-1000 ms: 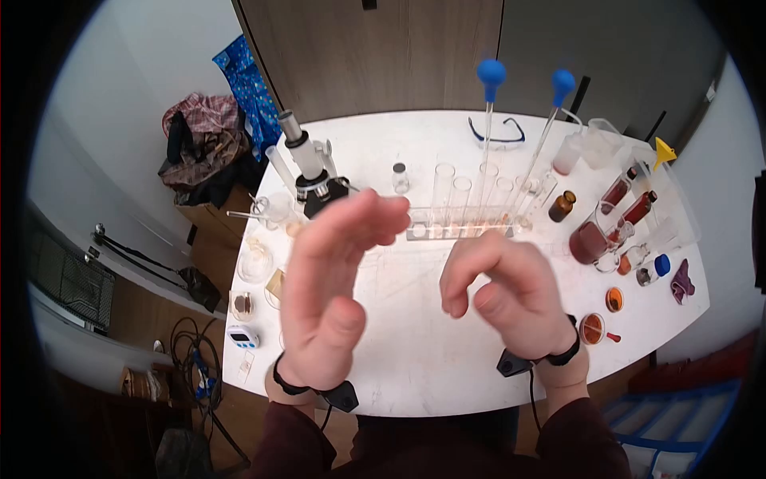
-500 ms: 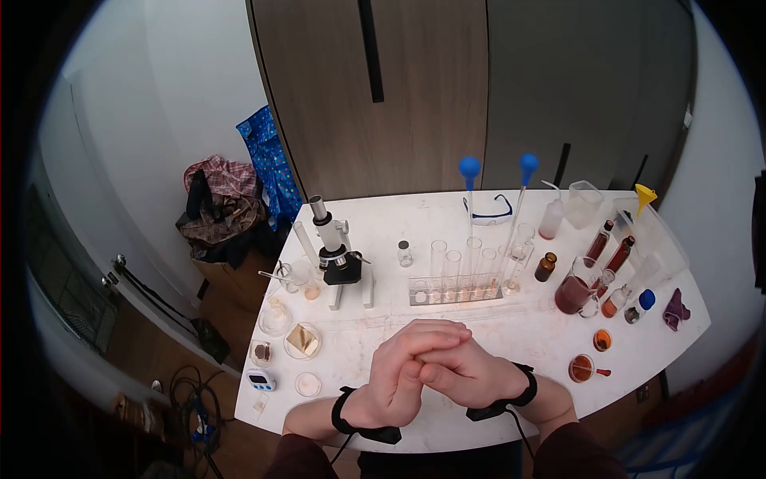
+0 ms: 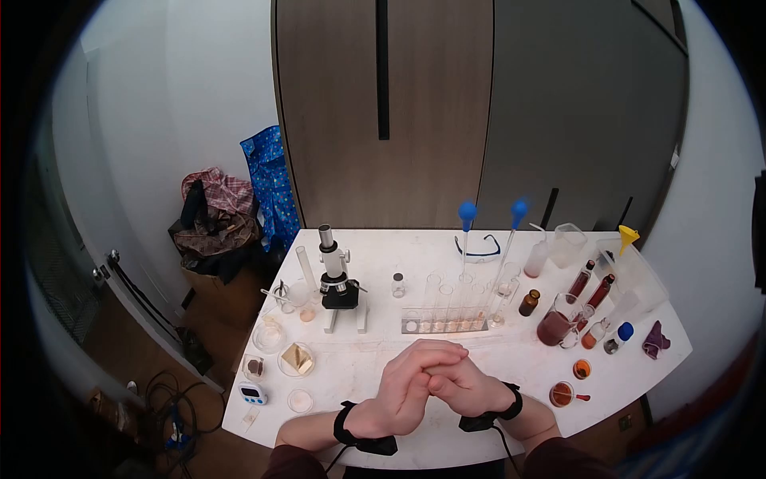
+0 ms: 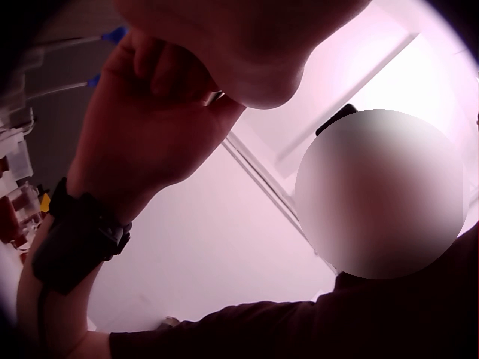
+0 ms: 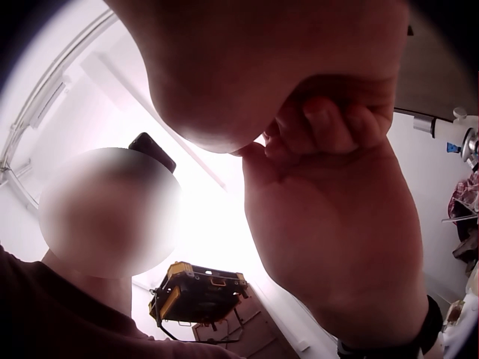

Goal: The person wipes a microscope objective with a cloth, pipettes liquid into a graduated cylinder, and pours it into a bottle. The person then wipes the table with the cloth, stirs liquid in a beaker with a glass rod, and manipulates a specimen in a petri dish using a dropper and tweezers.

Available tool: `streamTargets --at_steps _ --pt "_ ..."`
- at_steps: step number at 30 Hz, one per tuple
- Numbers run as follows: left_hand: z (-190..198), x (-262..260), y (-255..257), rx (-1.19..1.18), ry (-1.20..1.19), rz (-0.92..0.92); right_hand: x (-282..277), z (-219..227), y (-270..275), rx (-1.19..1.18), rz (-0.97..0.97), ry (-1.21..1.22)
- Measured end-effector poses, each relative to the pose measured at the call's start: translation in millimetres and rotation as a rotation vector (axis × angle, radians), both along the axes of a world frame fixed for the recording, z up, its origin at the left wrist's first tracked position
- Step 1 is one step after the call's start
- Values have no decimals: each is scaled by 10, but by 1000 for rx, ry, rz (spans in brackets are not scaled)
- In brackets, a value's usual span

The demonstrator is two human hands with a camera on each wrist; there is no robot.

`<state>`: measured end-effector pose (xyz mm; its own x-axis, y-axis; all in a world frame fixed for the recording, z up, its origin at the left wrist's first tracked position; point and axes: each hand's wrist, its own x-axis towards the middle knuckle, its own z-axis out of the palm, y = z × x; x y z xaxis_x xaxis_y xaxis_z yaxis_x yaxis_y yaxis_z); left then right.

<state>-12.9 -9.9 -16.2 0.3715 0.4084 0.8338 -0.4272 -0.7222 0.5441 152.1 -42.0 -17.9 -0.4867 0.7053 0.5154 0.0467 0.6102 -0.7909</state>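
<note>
In the head view my left hand (image 3: 405,389) and right hand (image 3: 467,387) are clasped together over the front of the white table (image 3: 511,435). The left fingers lie across the right hand, and both thumbs show side by side facing me. Most of the right fingers are hidden under the left ones. Curled fingers (image 5: 329,127) press against the left palm in the right wrist view. From the left wrist, the right hand (image 4: 142,127) shows from below, its wrist in a black strap. No tool or vessel shows between the palms.
Behind the hands stands a rack (image 3: 443,323) of test tubes, with a microscope (image 3: 339,291) to its left. A jug of dark red liquid (image 3: 553,327), a brown bottle (image 3: 529,302) and small dishes sit right. Left are petri dishes (image 3: 300,401) and a timer (image 3: 253,393).
One second ago the hands were raised and apart, fingers bent. They came together and clasped by half a second ago, and stay so. The head view has tilted up.
</note>
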Motion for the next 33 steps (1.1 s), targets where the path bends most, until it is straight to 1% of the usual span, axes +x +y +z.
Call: streamTargets --at_steps 1,2,4,6,8,9,14,18,20,23,27,29,32,33 --pt "-16 11 -5 -21 3 3 15 -1 12 -25 -3 -19" --pt "-17 21 10 -35 5 9 1 24 35 4 -4 -34" --pt "-33 37 8 -46 -7 11 -48 13 6 13 -70 27" --pt "-73 62 15 -47 -38 13 -17 -4 1 7 -49 19" --pt "-77 81 -6 -35 -49 16 -20 52 -13 80 -43 -5" --pt "-83 90 -18 -32 -60 20 -26 60 -19 79 -44 -3" --pt "-96 164 2 -21 -95 13 -18 133 -32 178 -111 -48" --pt "-76 224 -32 -20 -115 1 68 18 -3 185 -91 -54" --pt "-77 229 -21 -11 -102 11 93 -16 23 206 -88 -57" --pt "-56 201 -19 -15 -77 28 63 46 24 189 -78 -69" --pt "-71 178 17 -39 -67 28 43 22 32 107 -67 -57" --pt "-64 174 39 -40 -61 27 35 17 55 129 -68 -38" --pt "-40 157 71 -65 12 37 33 37 102 174 -76 -46" --pt "-40 158 90 -46 15 33 7 80 124 156 -75 -41"
